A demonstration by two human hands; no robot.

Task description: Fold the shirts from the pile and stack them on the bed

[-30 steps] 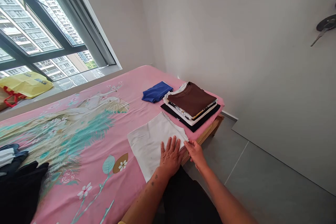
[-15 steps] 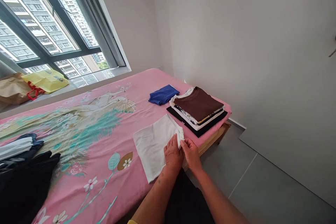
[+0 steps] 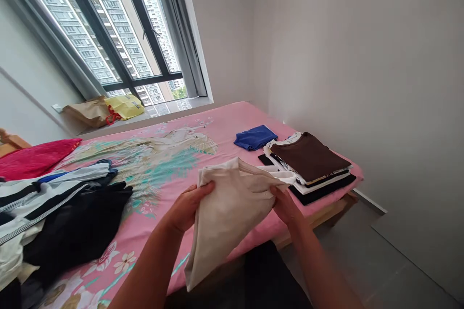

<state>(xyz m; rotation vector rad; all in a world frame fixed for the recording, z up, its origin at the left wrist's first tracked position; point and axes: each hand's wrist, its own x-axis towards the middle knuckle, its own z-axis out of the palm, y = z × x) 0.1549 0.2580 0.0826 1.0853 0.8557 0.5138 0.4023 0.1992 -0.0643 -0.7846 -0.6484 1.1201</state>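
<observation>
Between my two hands hangs a folded off-white garment (image 3: 232, 217), raised off the bed at its near edge; its exact kind does not show. My left hand (image 3: 188, 205) grips its left side, thumb on top and fingers underneath out of sight. At the upper right corner my right hand (image 3: 284, 203) pinches the cloth, where a whiter flap sticks out. Just beyond the right hand lies a stack of folded clothes, with a brown T-shirt (image 3: 310, 157) on top and a black garment (image 3: 326, 190) at the bottom. A folded blue garment (image 3: 255, 137) lies behind the stack.
A pink floral bedsheet (image 3: 232, 116) covers the bed. Loose clothes, including a black garment (image 3: 79, 222), lie in a heap at left, near a red cushion-like item (image 3: 39, 152). A yellow bag (image 3: 125, 106) and a brown paper bag (image 3: 87, 111) rest on the windowsill.
The off-white garment lay flat on the bed under my hands; now both hands hold it up, left hand moved to its left side. The view has turned left, showing more loose clothes.
</observation>
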